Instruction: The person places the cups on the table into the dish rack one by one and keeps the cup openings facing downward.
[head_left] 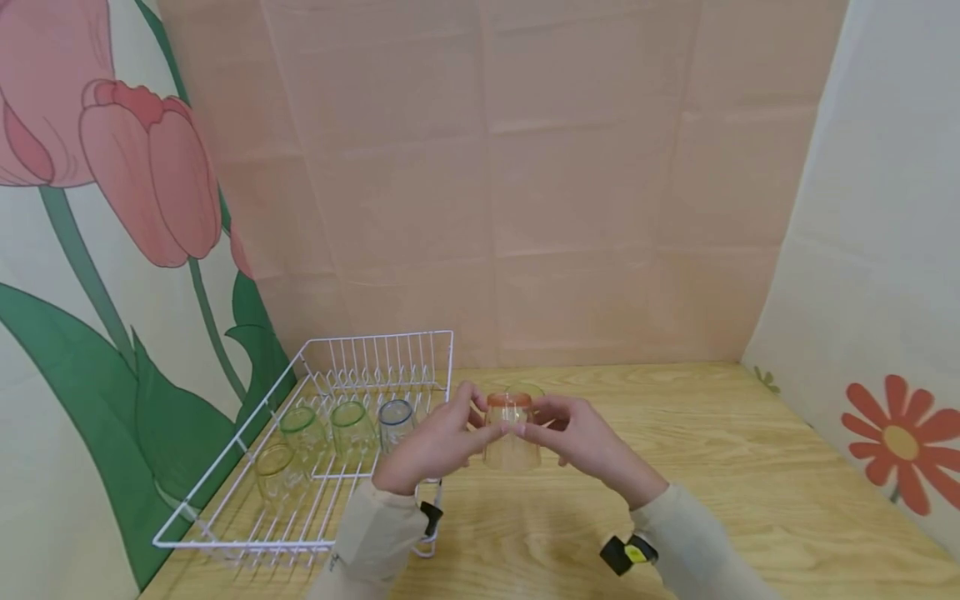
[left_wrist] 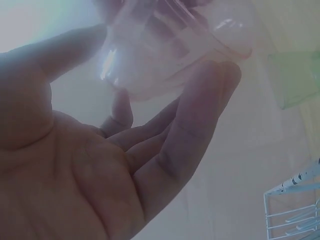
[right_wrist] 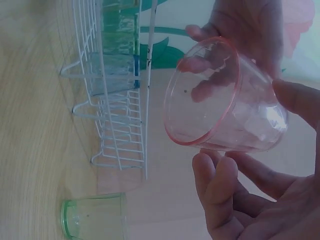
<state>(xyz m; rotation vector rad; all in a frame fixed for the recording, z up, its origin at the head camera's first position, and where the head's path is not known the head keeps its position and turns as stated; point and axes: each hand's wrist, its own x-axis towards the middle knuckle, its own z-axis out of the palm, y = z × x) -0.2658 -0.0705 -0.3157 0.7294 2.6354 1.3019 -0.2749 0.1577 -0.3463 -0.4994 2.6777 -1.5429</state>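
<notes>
A clear drinking glass with a pink tint (head_left: 512, 442) is held up between both hands over the wooden table. Its pink-rimmed mouth faces down toward the table side in the right wrist view, where the glass (right_wrist: 255, 115) shows whole. My left hand (head_left: 438, 437) grips it from the left, with thumb and fingertips on its wall. From the other side my right hand (head_left: 585, 442) holds it the same way, the two thumbs almost meeting in front. Partly hidden behind it, a green-tinted glass (right_wrist: 97, 215) stands on the table to the right of the rack.
On the left, a white wire dish rack (head_left: 322, 546) holds two green-rimmed glasses (head_left: 352, 425), a blue-rimmed glass (head_left: 396, 421) and a yellow-rimmed glass (head_left: 277, 475). The wooden table (head_left: 712, 467) extends right to a flower-printed cloth. A plain pinkish cloth (head_left: 585, 183) hangs behind.
</notes>
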